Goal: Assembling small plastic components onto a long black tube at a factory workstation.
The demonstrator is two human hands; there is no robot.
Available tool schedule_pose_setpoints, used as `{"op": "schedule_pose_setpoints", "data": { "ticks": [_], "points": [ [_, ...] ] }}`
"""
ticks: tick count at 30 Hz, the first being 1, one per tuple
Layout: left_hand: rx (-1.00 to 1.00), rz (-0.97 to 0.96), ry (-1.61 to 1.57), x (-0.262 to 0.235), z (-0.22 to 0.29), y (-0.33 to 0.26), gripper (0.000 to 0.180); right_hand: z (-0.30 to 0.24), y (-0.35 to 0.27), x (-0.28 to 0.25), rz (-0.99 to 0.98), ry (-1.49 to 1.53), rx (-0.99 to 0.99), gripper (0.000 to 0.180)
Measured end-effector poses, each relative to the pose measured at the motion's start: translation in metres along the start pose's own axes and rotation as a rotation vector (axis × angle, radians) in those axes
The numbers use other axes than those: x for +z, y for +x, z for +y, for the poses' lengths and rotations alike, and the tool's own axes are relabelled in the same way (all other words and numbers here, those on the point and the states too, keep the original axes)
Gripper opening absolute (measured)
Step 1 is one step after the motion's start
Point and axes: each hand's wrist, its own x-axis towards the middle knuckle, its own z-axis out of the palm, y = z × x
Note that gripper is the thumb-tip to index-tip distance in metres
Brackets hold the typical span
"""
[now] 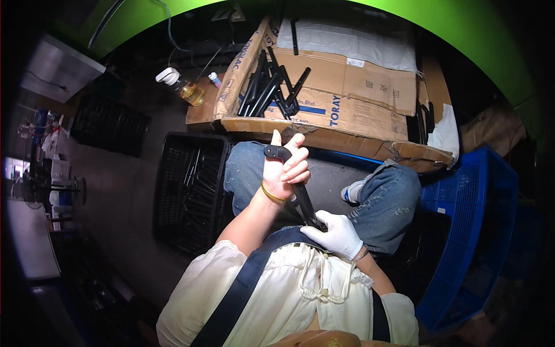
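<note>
"Black bar (303,200); where is it?"
"Aslant, on the near side of the cardboard box (347,139); the left hand (278,173) curls its fingers closed around it, thumb raised."
"Right hand (336,233)?"
"White-gloved, fingers bent at the lower end; their grip I cannot tell."

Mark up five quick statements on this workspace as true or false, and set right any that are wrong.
1. The left hand holds a black part with a bent end. True.
2. The right hand is bare. False: it wears a white glove.
3. Black rods lie in the cardboard box. True.
4. The bottle stands to the right of the cardboard box. False: the bottle is to its left.
5. The crate just left of the person's legs is blue. False: that one is a black crate; the blue crate is on the right.
</note>
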Motion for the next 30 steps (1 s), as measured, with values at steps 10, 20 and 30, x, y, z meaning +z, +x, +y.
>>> {"op": "schedule_pose_setpoints", "data": {
  "ticks": [10,20,30],
  "points": [
    [0.170,0.855,2.587,-0.120,0.146,0.061,0.059,0.173,-0.125,-0.086,1.352,0.751,0.775,0.039],
    [-0.916,1.400,2.468,-0.177,0.248,0.091,0.068,0.365,-0.270,0.027,0.978,1.295,1.416,0.035],
    [0.466,0.972,2.645,-0.151,0.242,0.109,0.037,0.339,-0.261,-0.075,1.423,-0.578,0.637,0.041]
  ]
}}
